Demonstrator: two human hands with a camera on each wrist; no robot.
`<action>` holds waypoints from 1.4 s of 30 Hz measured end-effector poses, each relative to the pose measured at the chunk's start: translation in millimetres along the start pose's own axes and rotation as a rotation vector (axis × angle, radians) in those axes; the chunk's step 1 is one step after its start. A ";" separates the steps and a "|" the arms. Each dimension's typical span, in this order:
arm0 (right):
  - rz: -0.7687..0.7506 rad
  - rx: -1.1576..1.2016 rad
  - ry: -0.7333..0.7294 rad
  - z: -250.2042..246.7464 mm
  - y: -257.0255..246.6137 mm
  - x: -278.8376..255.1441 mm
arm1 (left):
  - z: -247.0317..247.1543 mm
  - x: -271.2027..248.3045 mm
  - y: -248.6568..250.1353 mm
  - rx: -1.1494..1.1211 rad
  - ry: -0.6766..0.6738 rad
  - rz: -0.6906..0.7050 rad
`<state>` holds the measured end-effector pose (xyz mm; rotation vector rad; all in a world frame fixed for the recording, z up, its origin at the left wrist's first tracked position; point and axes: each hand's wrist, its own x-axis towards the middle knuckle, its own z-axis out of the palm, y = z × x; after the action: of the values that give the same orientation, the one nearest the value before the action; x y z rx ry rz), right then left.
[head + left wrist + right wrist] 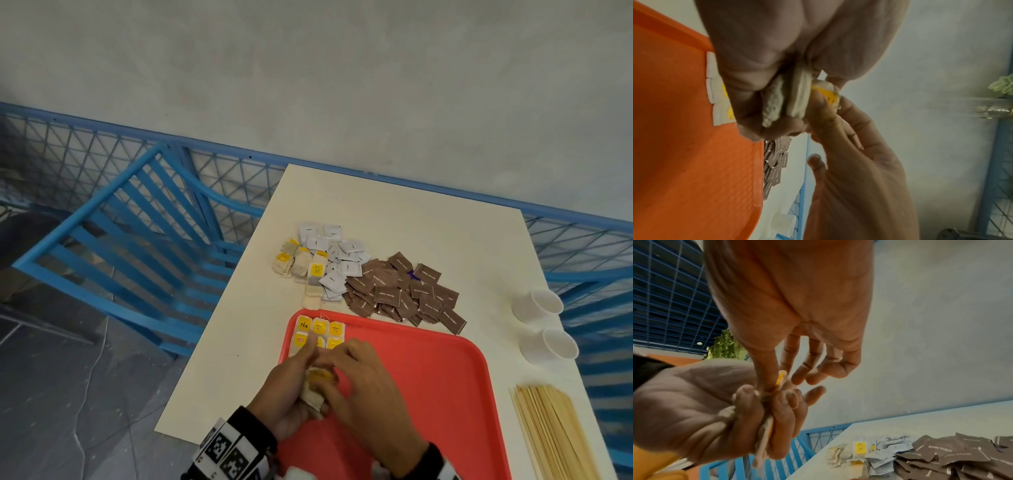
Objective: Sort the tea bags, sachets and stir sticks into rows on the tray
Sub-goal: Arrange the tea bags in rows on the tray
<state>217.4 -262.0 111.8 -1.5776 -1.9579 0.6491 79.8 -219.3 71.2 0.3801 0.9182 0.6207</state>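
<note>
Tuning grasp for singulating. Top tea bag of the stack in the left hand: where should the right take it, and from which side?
Probably at the yellow tag end of the top tea bag. It sticks out past the left hand, which grips the stack's lower half. Come from the tray's far side, thumb and forefinger pinching the flat faces, as the right hand does, and peel it off.

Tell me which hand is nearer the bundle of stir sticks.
Right. The right hand is over the tray's middle, on the side toward the stir sticks; the left hand lies beyond it, farther away.

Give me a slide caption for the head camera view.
Left hand grips spare tea bags while right hand pinches one above the red tray.
</note>
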 end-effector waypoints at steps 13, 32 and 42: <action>0.044 0.263 0.068 -69.6 3.6 27.3 | 21.3 -32.5 48.4 0.578 0.069 0.547; 0.148 0.577 0.112 -31.0 -4.8 35.0 | 16.6 -39.6 72.8 0.600 0.097 0.612; 0.724 0.552 -0.006 92.1 77.7 26.6 | -49.8 -38.5 50.4 0.554 0.403 0.429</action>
<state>206.9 -223.6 -5.0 -1.8665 -1.0144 1.3342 4.4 -203.4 94.9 0.9913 1.4145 0.8485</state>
